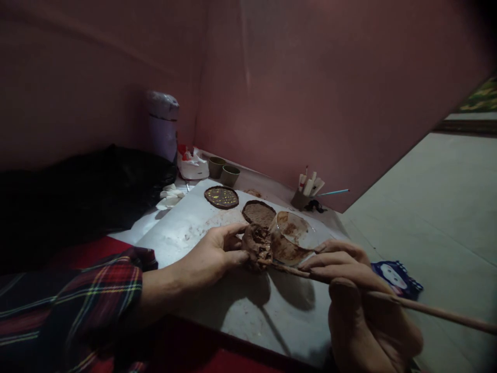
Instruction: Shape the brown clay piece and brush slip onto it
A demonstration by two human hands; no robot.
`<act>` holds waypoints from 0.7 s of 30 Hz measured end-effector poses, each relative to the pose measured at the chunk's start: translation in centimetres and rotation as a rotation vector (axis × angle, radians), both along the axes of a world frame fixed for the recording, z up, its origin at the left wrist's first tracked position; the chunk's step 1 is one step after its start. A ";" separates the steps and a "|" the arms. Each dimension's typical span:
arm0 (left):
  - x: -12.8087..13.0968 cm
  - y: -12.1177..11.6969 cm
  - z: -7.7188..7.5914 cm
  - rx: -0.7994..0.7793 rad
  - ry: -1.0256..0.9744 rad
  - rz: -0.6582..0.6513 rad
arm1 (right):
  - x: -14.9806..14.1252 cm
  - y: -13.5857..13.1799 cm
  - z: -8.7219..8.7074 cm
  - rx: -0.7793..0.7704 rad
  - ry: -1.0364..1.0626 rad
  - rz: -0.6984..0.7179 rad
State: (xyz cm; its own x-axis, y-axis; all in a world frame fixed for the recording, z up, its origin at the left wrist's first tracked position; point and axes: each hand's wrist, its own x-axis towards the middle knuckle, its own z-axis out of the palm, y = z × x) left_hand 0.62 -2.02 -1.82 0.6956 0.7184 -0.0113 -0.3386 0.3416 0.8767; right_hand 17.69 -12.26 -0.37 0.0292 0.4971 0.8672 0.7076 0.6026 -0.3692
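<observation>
My left hand (223, 251) grips a lump of brown clay (256, 246), rough and hollowed on its right side, held above the white sheet (233, 305). In my right hand (357, 295) is a long thin wooden stick (427, 308), grasped like a pencil. Its clay-smeared tip touches the lower right of the lump. Just behind the lump stands a clear glass bowl (291, 238) smeared with brown. A brown clay disc with a raised rim (258, 212) lies beyond, partly hidden by the lump. Farther left lies another rimmed disc (221, 197), marked with yellow flecks.
At the back stand two small cups (231, 176), a tissue pack (194, 166) and a lilac cylinder (163, 124). A pot of brushes and sticks (306, 191) is at the back right. Black plastic (97, 191) covers the left. Pink walls (291, 93) enclose the back.
</observation>
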 end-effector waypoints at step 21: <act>-0.2 -0.2 0.3 0.048 0.001 0.066 | 1.0 -0.8 0.1 -0.009 -0.007 0.009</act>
State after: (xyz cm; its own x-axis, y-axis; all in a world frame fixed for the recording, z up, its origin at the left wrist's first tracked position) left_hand 0.47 -2.25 -1.48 0.6469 0.7622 0.0235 -0.3576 0.2760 0.8922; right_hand 18.71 -13.03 -0.28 0.0187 0.5048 0.8631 0.7044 0.6060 -0.3697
